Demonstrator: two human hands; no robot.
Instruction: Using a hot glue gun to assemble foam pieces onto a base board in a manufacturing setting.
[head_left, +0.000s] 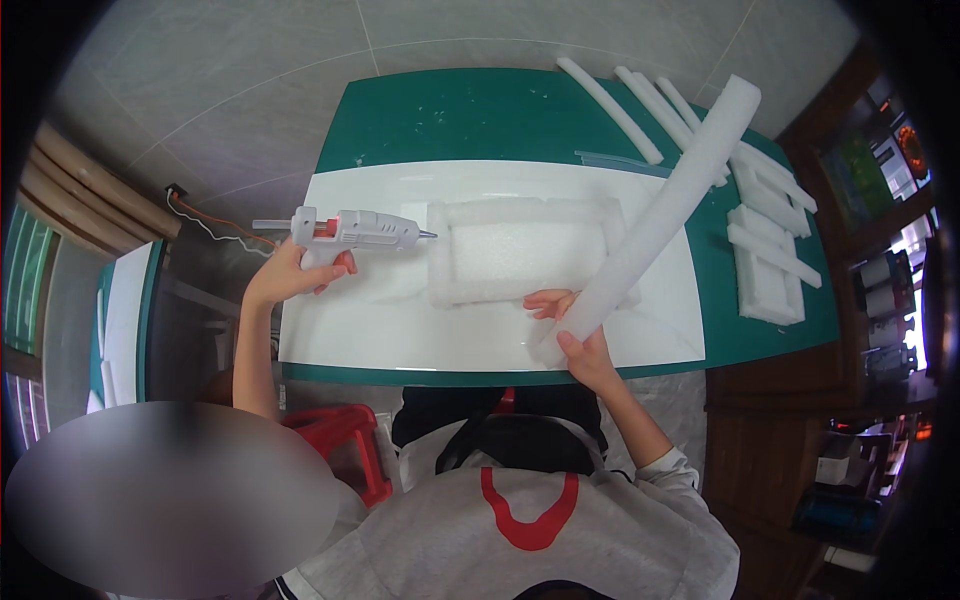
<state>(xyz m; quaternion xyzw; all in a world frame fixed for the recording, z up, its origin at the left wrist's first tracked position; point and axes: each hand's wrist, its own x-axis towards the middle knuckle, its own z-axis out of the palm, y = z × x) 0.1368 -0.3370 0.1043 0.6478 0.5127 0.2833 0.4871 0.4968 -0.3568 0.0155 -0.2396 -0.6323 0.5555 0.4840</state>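
Note:
A white hot glue gun [372, 230] is in my left hand [280, 275], fingers wrapped round its handle. Its metal nozzle points right, close to the left wall of a rectangular white foam frame [440, 270], and a glue stick juts from its back. My right hand [588, 358] grips the lower end of a long white foam strip [665, 210]. That strip slants up and away to the right, above the frame's right side and hiding part of it. The frame lies flat on a white board [370, 335], with a low wall round a foam base.
The board rests on a green table [430, 115]. Several loose foam strips [610, 108] lie at its far right, near thin clear sticks [620, 163]. Small foam frames [768, 275] sit along the right edge. A red stool [365, 450] stands below, and cords [215, 230] hang at the left.

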